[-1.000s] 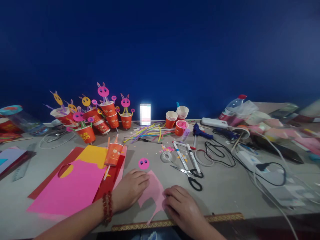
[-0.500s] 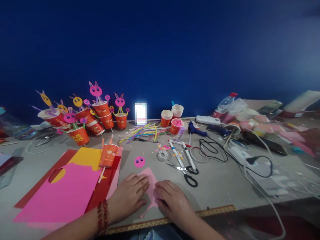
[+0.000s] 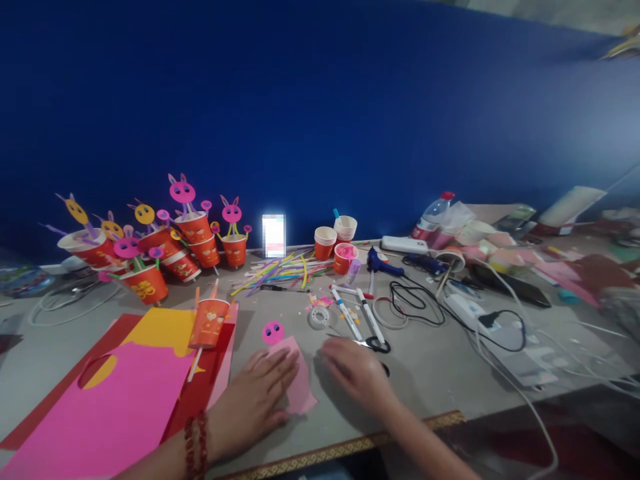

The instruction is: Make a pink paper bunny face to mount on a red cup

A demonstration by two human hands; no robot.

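Under my left hand (image 3: pixel 265 393), flat with fingers stretched out, lies a small light pink piece of paper (image 3: pixel 301 387). My right hand (image 3: pixel 356 373) is off the paper, a little to its right, slightly blurred, with its fingers extended and nothing visible in them. It partly covers the scissors (image 3: pixel 376 344), whose black handles show beyond it. A magenta paper circle with two dark eyes (image 3: pixel 273 332) rests just above the pink paper. Near it is a roll of clear tape (image 3: pixel 319 317).
Coloured paper sheets (image 3: pixel 120 407) spread out at left, with an orange cup (image 3: pixel 209 323) on them. Several decorated cups (image 3: pixel 145 283) stand behind. Pipe cleaners (image 3: pixel 283 270), markers (image 3: pixel 370 317), a blue glue gun (image 3: pixel 383 262) and a power strip (image 3: pixel 493 340) with cables occupy the back and right.
My right hand has left the pink paper and moved right and up, over the scissors. My left hand stays on the paper. The whole view has shifted slightly.
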